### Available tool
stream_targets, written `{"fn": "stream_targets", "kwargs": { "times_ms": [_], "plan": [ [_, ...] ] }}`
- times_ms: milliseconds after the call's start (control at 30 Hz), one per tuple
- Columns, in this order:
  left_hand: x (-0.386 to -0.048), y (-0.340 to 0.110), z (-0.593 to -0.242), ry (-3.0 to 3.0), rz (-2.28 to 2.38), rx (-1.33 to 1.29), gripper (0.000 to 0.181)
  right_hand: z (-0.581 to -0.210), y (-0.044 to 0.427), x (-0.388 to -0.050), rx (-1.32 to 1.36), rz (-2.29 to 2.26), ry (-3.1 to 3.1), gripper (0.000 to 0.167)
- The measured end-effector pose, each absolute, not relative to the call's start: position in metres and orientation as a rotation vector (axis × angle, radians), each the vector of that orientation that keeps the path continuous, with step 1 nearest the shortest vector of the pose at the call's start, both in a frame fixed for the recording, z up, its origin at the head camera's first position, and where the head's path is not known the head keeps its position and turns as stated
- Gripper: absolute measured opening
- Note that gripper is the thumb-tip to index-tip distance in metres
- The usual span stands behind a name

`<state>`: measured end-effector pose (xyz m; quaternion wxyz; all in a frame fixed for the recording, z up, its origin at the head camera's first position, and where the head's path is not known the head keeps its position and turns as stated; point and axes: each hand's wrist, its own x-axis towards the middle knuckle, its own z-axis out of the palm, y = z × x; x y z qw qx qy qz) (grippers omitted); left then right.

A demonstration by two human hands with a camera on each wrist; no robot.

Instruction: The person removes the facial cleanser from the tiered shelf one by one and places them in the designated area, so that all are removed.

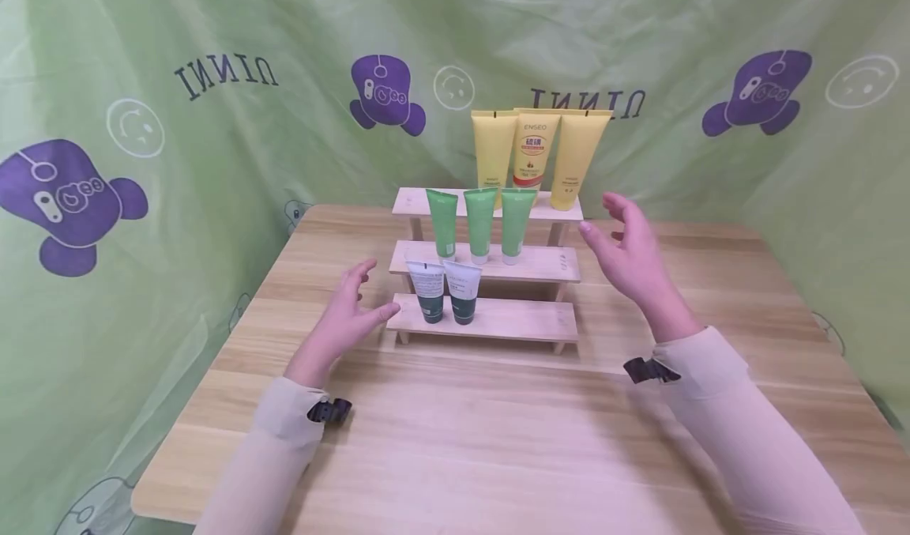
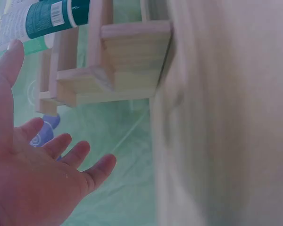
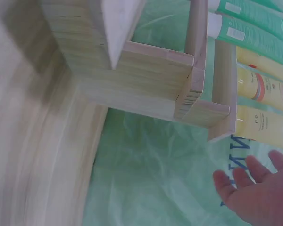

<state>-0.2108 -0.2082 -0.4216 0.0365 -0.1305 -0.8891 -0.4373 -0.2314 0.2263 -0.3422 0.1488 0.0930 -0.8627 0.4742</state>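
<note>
A three-step wooden rack stands on the table. Its top step carries three yellow tubes, its middle step three green tubes, and the left part of its bottom step two white-and-dark-green tubes. All stand upright on their caps. Left of the bottom step is my left hand, its fingers spread and holding nothing; in the left wrist view the thumb appears close to a white-and-green tube. My right hand hovers right of the upper steps, empty, with relaxed fingers near the rightmost yellow tube.
The rack rests toward the back of a light wooden table. Behind and around the table hangs a green curtain with purple cartoon prints. Each wrist wears a dark strap device; the right one sits over a pale sleeve.
</note>
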Motion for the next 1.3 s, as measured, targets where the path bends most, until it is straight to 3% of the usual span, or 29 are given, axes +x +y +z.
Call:
{"fn": "stream_targets", "kwargs": {
  "times_ms": [600,1300],
  "plan": [
    [-0.203,-0.202,-0.445,-2.684,-1.798,-0.233,0.059,-0.317,0.201,-0.283,0.015,1.783,-2.163,0.075],
    [-0.205,-0.202,-0.459,-2.696,-1.855,-0.241,0.048,-0.327,0.192,-0.296,-0.034,1.846,-2.054,0.063]
  ]
}}
